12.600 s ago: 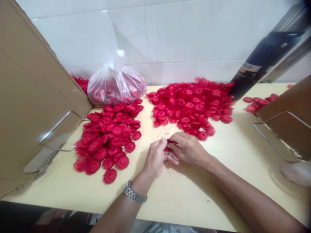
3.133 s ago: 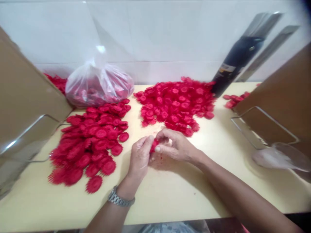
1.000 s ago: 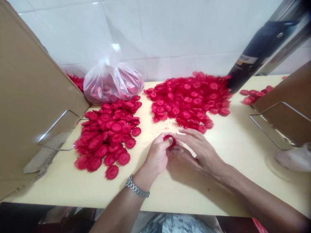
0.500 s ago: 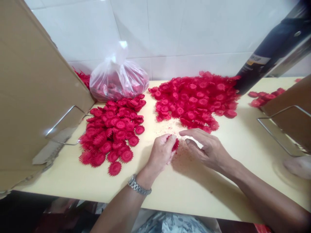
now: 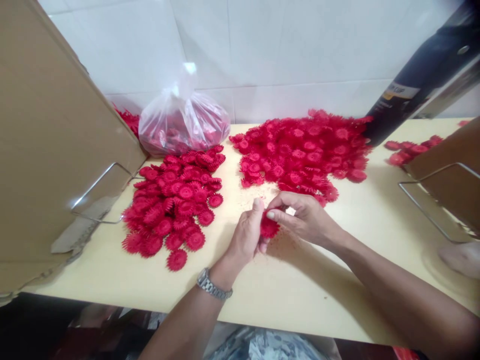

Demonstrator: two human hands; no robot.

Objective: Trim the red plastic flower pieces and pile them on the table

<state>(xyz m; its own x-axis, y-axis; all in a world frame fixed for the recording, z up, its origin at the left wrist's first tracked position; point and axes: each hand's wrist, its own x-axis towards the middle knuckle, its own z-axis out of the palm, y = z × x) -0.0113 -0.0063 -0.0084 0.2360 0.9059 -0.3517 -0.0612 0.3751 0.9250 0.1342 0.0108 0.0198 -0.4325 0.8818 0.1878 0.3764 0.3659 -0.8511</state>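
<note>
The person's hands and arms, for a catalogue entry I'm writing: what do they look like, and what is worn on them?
The left hand is ungloved, with a silver-coloured metal-link watch behind it. The right hand is ungloved too, without watch or bracelet. No sleeve shows on the left arm or right arm.

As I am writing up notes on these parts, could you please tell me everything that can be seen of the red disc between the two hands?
The red disc is round and deep red, with a jagged, toothed rim showing along its lower right. It looks matte; its material cannot be told. It is held above the yellow tabletop, its left side against the left hand, while the thumb and forefinger of the right hand are at its upper part, hiding some of it.
</note>
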